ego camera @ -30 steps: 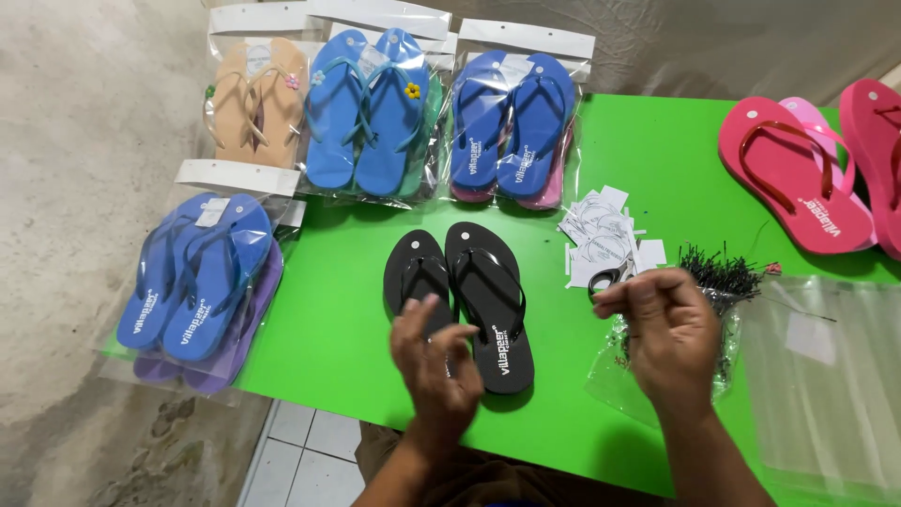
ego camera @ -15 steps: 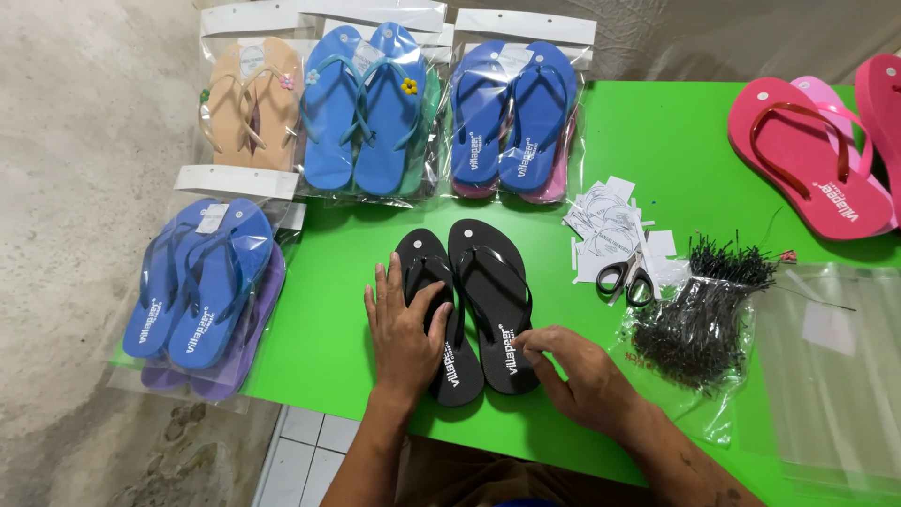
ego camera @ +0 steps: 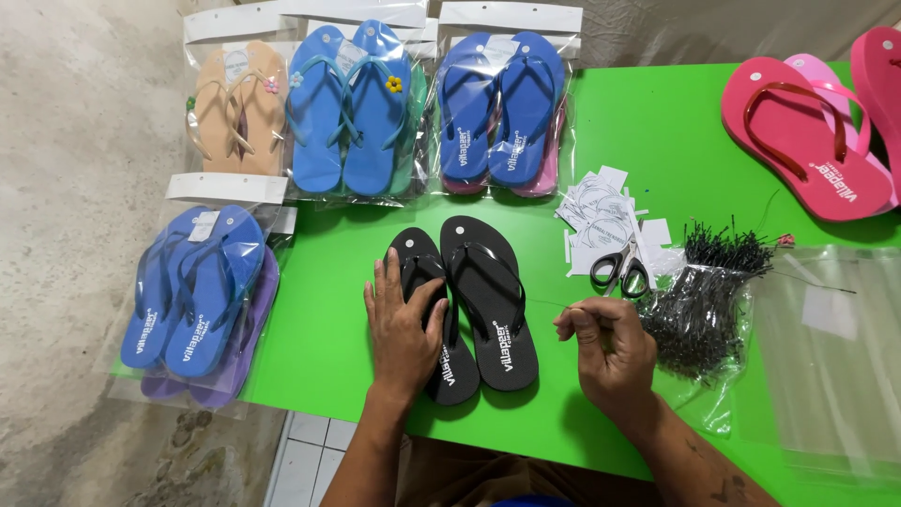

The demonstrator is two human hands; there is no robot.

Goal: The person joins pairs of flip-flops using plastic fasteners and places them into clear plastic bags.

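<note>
Leftmost, a clear bag of blue flip-flops (ego camera: 192,296) overhangs the near-left edge of the green table (ego camera: 319,347), with a purple pair showing beneath them. Beyond it, along the far edge, lie three more bags: peach flip-flops (ego camera: 235,113), light-blue ones with small flowers (ego camera: 349,108), then darker blue ones (ego camera: 502,113).

Near the middle, the left hand (ego camera: 404,324) lies flat, fingers spread, pressing on the left sandal of a black flip-flop pair (ego camera: 488,300); both sandals lie side by side, soles down, toes pointing away. Just right of the pair, the right hand (ego camera: 608,352) is curled, thumb and forefinger pinched on a thin black tie (ego camera: 549,303) (barely visible, a fine strand pointing toward the sandals).

Farther right sit white paper tags (ego camera: 596,211), small scissors (ego camera: 619,268), and a bundle of black ties (ego camera: 704,300) on plastic. Empty clear bags (ego camera: 835,357) lie at the near right, and red and pink flip-flops (ego camera: 807,141) at the far right.
</note>
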